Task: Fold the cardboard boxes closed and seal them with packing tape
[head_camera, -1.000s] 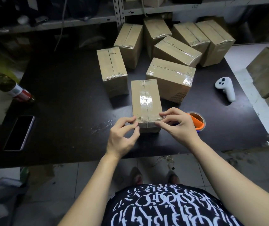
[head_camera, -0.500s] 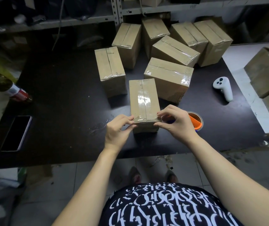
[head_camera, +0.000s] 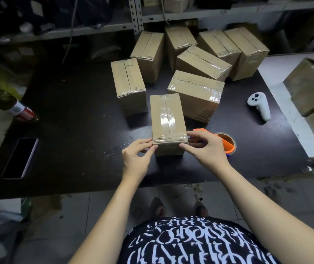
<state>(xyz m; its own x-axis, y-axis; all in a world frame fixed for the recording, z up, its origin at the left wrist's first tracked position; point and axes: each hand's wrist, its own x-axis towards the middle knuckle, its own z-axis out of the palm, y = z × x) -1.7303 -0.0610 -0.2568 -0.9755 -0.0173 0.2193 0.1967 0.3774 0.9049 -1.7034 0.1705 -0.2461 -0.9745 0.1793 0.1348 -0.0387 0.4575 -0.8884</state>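
the main risk, as i judge it, lies at the near end of the tape strip (head_camera: 166, 121): if the fingers press only at the two corners, the tail folding over the front face of the near box (head_camera: 156, 115) may wrinkle or lift, and the seam could open later. a hard forward push could also slide this box into the sealed boxes (head_camera: 196, 92) just behind it. the tape dispenser (head_camera: 226, 142) lies just beside the right wrist, so a careless sweep could knock it toward the table (head_camera: 72, 115) edge. the near box stands on the table at its front, straight ahead of the person, between both hands. the left hand (head_camera: 136, 159) reaches in from below, its thumb and curled fingers pinching the box's near left top corner. the right hand (head_camera: 207, 147) mirrors it, wrist angled inward, fingertips closed on the near right top corner. both forearms stretch forward and converge on the box. whether the fingers are pressing tape down or only steadying the box i cannot tell.
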